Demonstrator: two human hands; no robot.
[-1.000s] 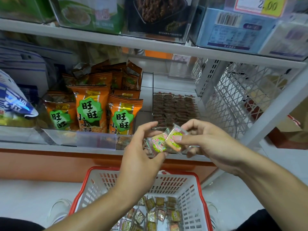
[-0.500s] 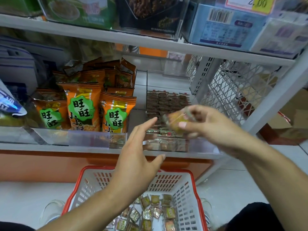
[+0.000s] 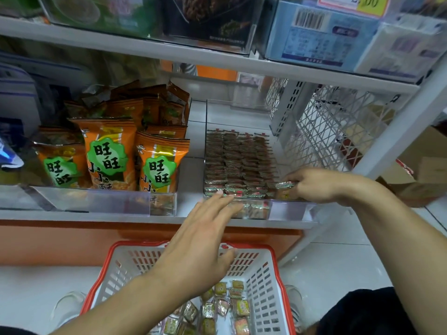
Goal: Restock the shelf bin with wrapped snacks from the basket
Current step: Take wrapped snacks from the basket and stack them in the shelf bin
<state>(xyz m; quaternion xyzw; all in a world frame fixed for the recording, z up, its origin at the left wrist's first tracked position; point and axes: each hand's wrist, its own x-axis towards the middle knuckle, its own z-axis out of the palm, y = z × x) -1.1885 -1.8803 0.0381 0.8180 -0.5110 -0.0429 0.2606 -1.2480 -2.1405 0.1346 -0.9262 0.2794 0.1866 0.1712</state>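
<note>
A clear shelf bin (image 3: 290,210) on the lower shelf holds rows of small wrapped snacks (image 3: 238,163). My right hand (image 3: 319,184) reaches into the bin's front right corner and pinches a wrapped snack (image 3: 285,189) there. My left hand (image 3: 203,243) hovers with fingers straight and spread, fingertips near the bin's front lip, holding nothing. Below, a white basket with a red rim (image 3: 266,274) holds several loose wrapped snacks (image 3: 225,308).
Orange snack bags (image 3: 108,153) stand in a clear bin to the left. A white lattice side panel (image 3: 333,131) closes the shelf on the right. The upper shelf (image 3: 217,56) hangs low overhead with boxes on it. Cardboard boxes (image 3: 420,170) sit on the floor at right.
My right hand has carried the snacks from in front of the shelf down into the bin's front right corner. My left hand let go of them and opened flat.
</note>
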